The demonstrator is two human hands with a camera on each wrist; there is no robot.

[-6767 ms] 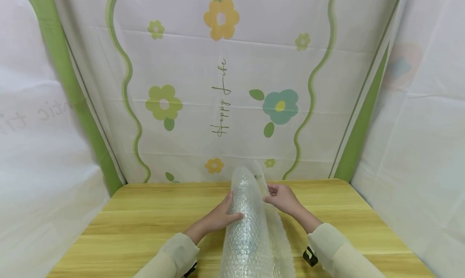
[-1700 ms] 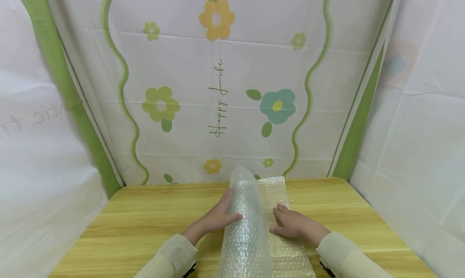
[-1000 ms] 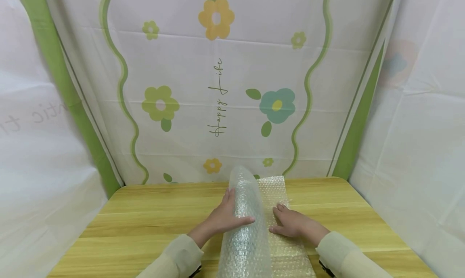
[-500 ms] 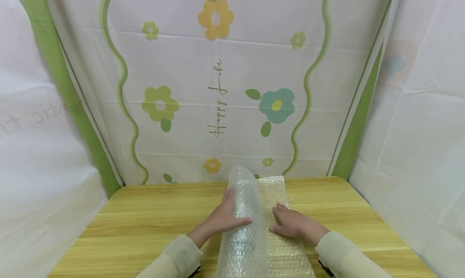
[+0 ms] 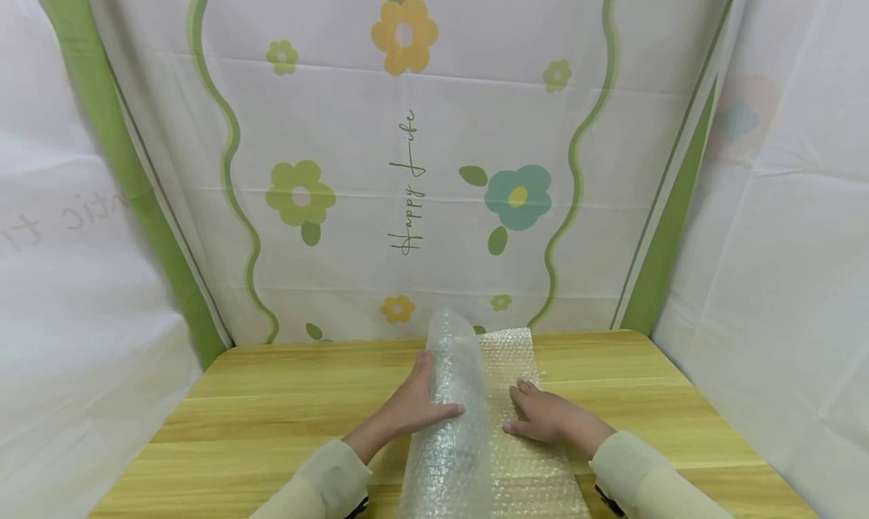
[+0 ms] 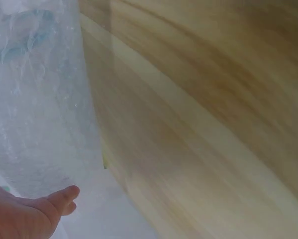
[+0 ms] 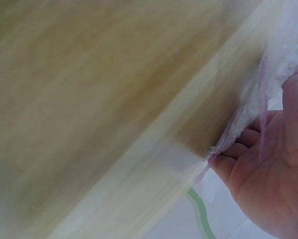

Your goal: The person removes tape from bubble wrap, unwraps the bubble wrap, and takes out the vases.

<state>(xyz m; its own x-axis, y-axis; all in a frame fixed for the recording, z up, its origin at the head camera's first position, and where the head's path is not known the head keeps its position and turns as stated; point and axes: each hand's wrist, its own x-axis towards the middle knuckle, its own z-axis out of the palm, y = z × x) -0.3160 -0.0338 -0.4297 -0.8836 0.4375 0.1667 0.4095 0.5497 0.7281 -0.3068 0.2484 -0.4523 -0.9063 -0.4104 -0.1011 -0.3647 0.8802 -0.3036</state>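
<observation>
A thick roll of clear bubble wrap (image 5: 451, 443) lies lengthwise on the table, pointing away from me. Something bluish shows faintly through its layers in the left wrist view; its kind is hidden. My left hand (image 5: 413, 404) rests against the roll's left side, its thumb laid straight across the top. To the right of the roll, a flat sheet of bubble wrap (image 5: 536, 477) spreads over the wood. On this sheet my right hand (image 5: 548, 416) rests with fingers extended, and in the right wrist view the fingers lie by the sheet's edge.
The wood-grain table (image 5: 271, 406) has rounded far corners. Behind it hangs a white cloth (image 5: 353, 127) with printed flowers and lettering. White cloth side walls (image 5: 781, 277) stand close on both sides.
Earlier my right hand held up an edge of the wrap; now that part lies flat under the hand. Over the last second the roll has shifted slightly left with my left hand.
</observation>
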